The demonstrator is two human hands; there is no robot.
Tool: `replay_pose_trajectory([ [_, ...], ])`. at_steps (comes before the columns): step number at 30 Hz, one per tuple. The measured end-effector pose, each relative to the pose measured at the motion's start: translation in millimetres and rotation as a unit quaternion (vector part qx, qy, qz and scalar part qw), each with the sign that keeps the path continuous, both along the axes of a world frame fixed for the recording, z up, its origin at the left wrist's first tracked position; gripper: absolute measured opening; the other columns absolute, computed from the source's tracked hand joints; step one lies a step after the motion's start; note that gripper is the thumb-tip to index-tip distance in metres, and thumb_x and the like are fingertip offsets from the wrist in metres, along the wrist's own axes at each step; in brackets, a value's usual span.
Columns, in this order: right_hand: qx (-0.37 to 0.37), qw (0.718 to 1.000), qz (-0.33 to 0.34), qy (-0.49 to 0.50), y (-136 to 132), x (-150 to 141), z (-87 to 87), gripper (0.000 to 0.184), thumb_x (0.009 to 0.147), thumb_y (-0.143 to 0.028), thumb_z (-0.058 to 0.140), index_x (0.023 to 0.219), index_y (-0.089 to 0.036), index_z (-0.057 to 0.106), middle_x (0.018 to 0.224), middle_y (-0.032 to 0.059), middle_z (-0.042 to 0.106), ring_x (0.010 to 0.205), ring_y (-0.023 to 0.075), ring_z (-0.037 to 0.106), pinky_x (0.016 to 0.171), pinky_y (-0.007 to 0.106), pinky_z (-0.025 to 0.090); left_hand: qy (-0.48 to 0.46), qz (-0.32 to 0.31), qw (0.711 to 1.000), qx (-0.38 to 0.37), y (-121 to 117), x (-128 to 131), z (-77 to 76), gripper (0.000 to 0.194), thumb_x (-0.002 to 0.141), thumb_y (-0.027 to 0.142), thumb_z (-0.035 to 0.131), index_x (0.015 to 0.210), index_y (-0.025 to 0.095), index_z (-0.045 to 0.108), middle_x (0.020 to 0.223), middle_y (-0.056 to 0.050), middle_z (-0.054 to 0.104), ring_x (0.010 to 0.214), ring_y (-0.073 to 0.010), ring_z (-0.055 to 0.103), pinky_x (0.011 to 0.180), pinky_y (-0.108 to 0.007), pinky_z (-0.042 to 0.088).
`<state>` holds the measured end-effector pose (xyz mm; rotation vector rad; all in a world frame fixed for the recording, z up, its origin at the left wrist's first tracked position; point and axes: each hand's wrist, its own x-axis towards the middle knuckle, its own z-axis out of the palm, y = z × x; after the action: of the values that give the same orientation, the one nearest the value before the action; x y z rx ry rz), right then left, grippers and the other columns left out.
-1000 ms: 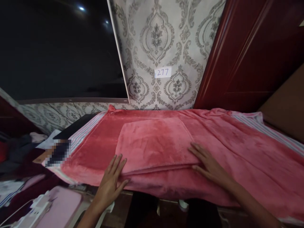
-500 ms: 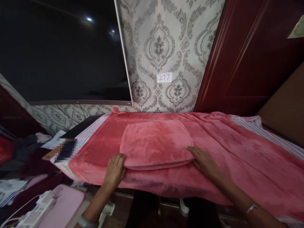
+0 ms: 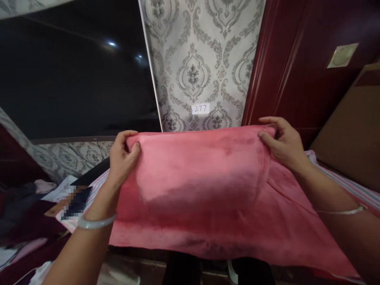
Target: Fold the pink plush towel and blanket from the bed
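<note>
At the far left, a pile of dark and pale clothes [image 3: 20, 198] lies low beside the work surface, and a dark screen [image 3: 74, 83] fills the wall above it.

Your left hand [image 3: 123, 154] is closed on the upper left corner of the folded pink cloth [image 3: 198, 170]. The thumb lies on the side facing you and the fingers curl over the top edge. A pale bangle [image 3: 96, 222] sits on that wrist.

The folded pink cloth is held up in the air between your two hands, its top edge stretched nearly level and its face turned toward you. It hangs in front of the pink blanket [image 3: 285, 229], which covers the surface below and drapes over the near edge. Whether the lower edge of the cloth touches the blanket cannot be determined.

Behind the cloth, a small paper label [image 3: 200, 108] marked 277 is fixed to the patterned wallpaper [image 3: 202, 59].

Your right hand [image 3: 282, 142] is closed on the upper right corner of the cloth, fingers hooked over the top edge and thumb on the near face. A thin bangle [image 3: 344, 211] circles that wrist.

At the right, a dark red door [image 3: 297, 67] stands beside a brown board [image 3: 350, 130].
</note>
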<state>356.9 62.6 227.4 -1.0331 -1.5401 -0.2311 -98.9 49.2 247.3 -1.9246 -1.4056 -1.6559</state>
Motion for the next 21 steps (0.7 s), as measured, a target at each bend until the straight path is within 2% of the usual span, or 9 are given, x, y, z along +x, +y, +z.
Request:
replay_pose_trajectory([
  [1, -0.001, 1.0, 0.004, 0.015, 11, 1, 2.1, 0.032, 0.084, -0.036, 0.063, 0.114, -0.027, 0.067, 0.109, 0.0068, 0.069, 0.09, 0.0249, 0.064, 0.085, 0.041, 0.054, -0.012, -0.01, 1.0, -0.009, 10, 2, 3.4, 0.032, 0.081, 0.024, 0.055, 0.111, 0.02, 0.065, 0.101, -0.003, 0.067, 0.082, -0.0145, 0.059, 0.081, -0.027, 0.05],
  [3, -0.026, 0.999, 0.021, 0.039, 37, 2, -7.9, 0.033, 0.084, -0.035, 0.063, 0.114, -0.024, 0.067, 0.107, 0.007, 0.07, 0.091, 0.0246, 0.065, 0.087, 0.042, 0.054, -0.025, -0.029, 0.998, -0.043, 33, 3, -2.4, 0.028, 0.082, 0.027, 0.052, 0.105, 0.019, 0.066, 0.099, -0.003, 0.069, 0.085, -0.0154, 0.061, 0.082, -0.028, 0.05],
  [6, -0.139, 0.987, 0.045, 0.071, 75, 3, -50.7, 0.037, 0.083, -0.03, 0.062, 0.118, -0.019, 0.065, 0.096, 0.0065, 0.071, 0.087, 0.0233, 0.066, 0.083, 0.039, 0.056, -0.01, -0.025, 0.983, -0.18, 69, 0, -34.7, 0.027, 0.082, 0.028, 0.048, 0.097, 0.018, 0.068, 0.093, -0.004, 0.072, 0.087, -0.0181, 0.065, 0.082, -0.029, 0.053],
  [8, -0.238, 0.968, 0.02, 0.077, 93, 2, -84.7, 0.038, 0.081, -0.025, 0.061, 0.119, -0.015, 0.065, 0.087, 0.0058, 0.071, 0.082, 0.0229, 0.067, 0.079, 0.037, 0.056, 0.02, 0.006, 0.957, -0.29, 88, -2, -60.9, 0.026, 0.079, 0.026, 0.05, 0.094, 0.018, 0.07, 0.087, -0.004, 0.074, 0.086, -0.0206, 0.068, 0.08, -0.031, 0.055],
  [11, -0.304, 0.95, -0.033, 0.065, 106, -8, -118.8, 0.04, 0.082, -0.02, 0.059, 0.121, -0.015, 0.066, 0.088, 0.0075, 0.073, 0.086, 0.0253, 0.068, 0.083, 0.039, 0.055, 0.043, 0.044, 0.935, -0.348, 105, 2, -89.4, 0.032, 0.077, 0.021, 0.05, 0.1, 0.015, 0.072, 0.093, -0.01, 0.076, 0.094, -0.0265, 0.071, 0.087, -0.039, 0.056],
  [14, -0.304, 0.952, -0.025, -0.008, 109, -44, -124.9, 0.042, 0.088, -0.02, 0.053, 0.128, -0.014, 0.064, 0.114, 0.0121, 0.073, 0.105, 0.0271, 0.067, 0.096, 0.04, 0.051, 0.071, 0.027, 0.934, -0.348, 112, 27, -103.7, 0.041, 0.084, 0.021, 0.048, 0.117, 0.012, 0.07, 0.118, -0.016, 0.073, 0.113, -0.0292, 0.067, 0.099, -0.042, 0.051],
  [17, -0.312, 0.94, 0.033, -0.134, 106, -99, -124.1, 0.043, 0.097, -0.022, 0.044, 0.136, -0.013, 0.06, 0.136, 0.0141, 0.063, 0.124, 0.0255, 0.058, 0.106, 0.037, 0.043, 0.123, -0.022, 0.926, -0.357, 110, 68, -121.0, 0.043, 0.089, 0.025, 0.051, 0.128, 0.013, 0.066, 0.132, -0.016, 0.067, 0.126, -0.028, 0.061, 0.109, -0.04, 0.045],
  [19, -0.318, 0.924, 0.04, -0.209, 99, -133, -132.3, 0.044, 0.102, -0.027, 0.04, 0.14, -0.012, 0.057, 0.139, 0.0153, 0.06, 0.13, 0.027, 0.053, 0.111, 0.041, 0.037, 0.164, -0.044, 0.918, -0.359, 105, 92, -140.4, 0.046, 0.091, 0.032, 0.055, 0.133, 0.015, 0.063, 0.142, -0.015, 0.061, 0.136, -0.0294, 0.052, 0.117, -0.044, 0.035],
  [21, -0.334, 0.906, 0.02, -0.261, 91, -154, -149.1, 0.044, 0.105, -0.031, 0.039, 0.141, -0.013, 0.056, 0.14, 0.0156, 0.059, 0.132, 0.0292, 0.05, 0.114, 0.047, 0.031, 0.228, -0.035, 0.903, -0.362, 97, 107, -164.0, 0.051, 0.094, 0.039, 0.053, 0.14, 0.017, 0.057, 0.151, -0.015, 0.052, 0.144, -0.0319, 0.042, 0.122, -0.052, 0.023],
])
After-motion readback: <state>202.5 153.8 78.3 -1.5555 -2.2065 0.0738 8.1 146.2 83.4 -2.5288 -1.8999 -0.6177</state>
